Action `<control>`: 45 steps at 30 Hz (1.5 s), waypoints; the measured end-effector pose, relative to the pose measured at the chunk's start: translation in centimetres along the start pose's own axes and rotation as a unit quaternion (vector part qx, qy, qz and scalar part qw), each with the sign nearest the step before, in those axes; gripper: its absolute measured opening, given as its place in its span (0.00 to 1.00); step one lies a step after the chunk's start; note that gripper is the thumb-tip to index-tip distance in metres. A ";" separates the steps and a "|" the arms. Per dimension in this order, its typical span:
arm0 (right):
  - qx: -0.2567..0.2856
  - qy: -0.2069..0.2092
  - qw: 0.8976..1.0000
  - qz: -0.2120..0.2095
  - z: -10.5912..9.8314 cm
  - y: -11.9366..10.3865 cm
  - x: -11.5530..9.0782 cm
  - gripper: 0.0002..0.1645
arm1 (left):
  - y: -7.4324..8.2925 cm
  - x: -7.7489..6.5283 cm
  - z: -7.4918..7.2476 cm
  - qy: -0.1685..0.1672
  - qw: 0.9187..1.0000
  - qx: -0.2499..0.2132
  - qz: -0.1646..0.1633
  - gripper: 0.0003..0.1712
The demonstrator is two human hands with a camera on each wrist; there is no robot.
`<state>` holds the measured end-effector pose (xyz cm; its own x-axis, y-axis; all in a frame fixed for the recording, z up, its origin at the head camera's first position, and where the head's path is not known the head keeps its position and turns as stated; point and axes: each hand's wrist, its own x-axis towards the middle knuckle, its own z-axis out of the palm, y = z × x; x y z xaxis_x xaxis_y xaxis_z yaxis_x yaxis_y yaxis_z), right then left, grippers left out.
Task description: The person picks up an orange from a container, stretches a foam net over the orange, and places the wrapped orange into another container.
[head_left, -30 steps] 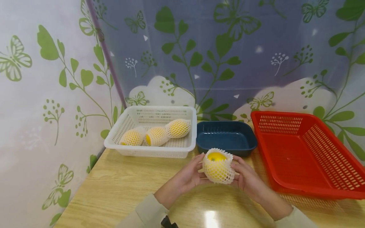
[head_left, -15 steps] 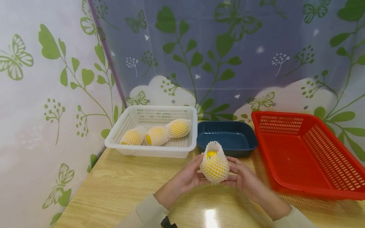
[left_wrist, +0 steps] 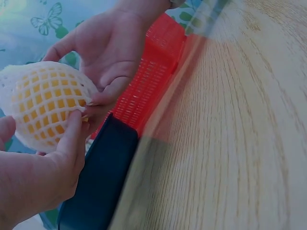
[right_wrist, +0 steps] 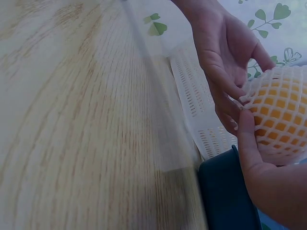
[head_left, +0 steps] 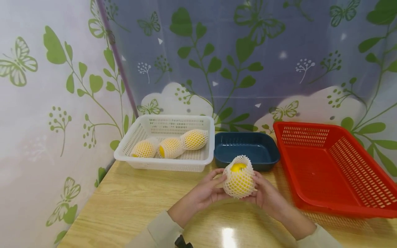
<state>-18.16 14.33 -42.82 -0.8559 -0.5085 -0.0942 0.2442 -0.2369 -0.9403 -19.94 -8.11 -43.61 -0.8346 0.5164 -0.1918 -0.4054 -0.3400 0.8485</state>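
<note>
Both hands hold one yellow fruit (head_left: pixel 239 181) in a white foam net, lifted in front of the blue basin. The net's ruffled opening faces up and bares a patch of yellow skin at the top. My left hand (head_left: pixel 208 191) grips it from the left, thumb near the net's upper side. From the right, my right hand (head_left: pixel 267 193) grips the other side. In the left wrist view the fingertips of both hands meet at the lower end of the netted fruit (left_wrist: pixel 50 105). The right wrist view shows the same netted fruit (right_wrist: pixel 283 112) between both hands.
A white slotted basket (head_left: pixel 173 166) at the left holds three netted yellow fruits (head_left: pixel 171 148). Beside it stands the dark blue basin (head_left: pixel 246 151). A large red basket (head_left: pixel 319 172) is at the right. All stand on a wood-grain table (head_left: pixel 133 203) before a patterned curtain (head_left: pixel 198 69).
The hands have turned the netted fruit: its opening tipped leftward half a second ago and now faces up and slightly right. The baskets and the other fruits stay put.
</note>
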 end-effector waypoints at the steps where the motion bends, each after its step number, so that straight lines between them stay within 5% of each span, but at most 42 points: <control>1: -0.004 0.004 1.000 0.000 0.0 0.0 0.0 0.31 | 0.0 0.0 0.0 0.003 1.000 -0.001 0.000 0.25; 8: -0.017 0.022 1.000 -0.009 0.2 0.1 0.0 0.30 | 0.1 0.0 0.1 0.005 1.000 -0.005 0.004 0.33; 15: 0.013 0.016 0.999 -0.032 0.1 0.5 -0.1 0.18 | 0.1 -0.1 -0.1 -0.012 1.000 -0.007 0.007 0.35; 27: 0.067 0.022 0.997 -0.010 -0.1 0.5 -0.3 0.24 | 0.1 0.2 0.1 -0.011 1.000 0.001 0.007 0.24; 35: 0.027 0.062 0.997 -0.021 0.0 0.7 -0.3 0.18 | -0.1 0.3 0.7 0.016 0.999 0.048 0.001 0.20; 40: 0.026 0.079 0.996 -0.033 0.0 1.2 -0.3 0.20 | -0.3 0.3 0.7 0.042 0.986 0.158 0.031 0.24; 45: 0.036 0.047 0.997 -0.053 -0.1 1.4 -0.3 0.22 | -0.2 0.3 0.5 0.026 0.962 0.236 0.135 0.27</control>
<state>-17.56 14.22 -44.18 -0.9169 -0.3981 -0.0297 0.1798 -0.3452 -0.9211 -19.96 -7.46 -43.59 -0.9079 0.4157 0.0539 0.0338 -0.0555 0.9979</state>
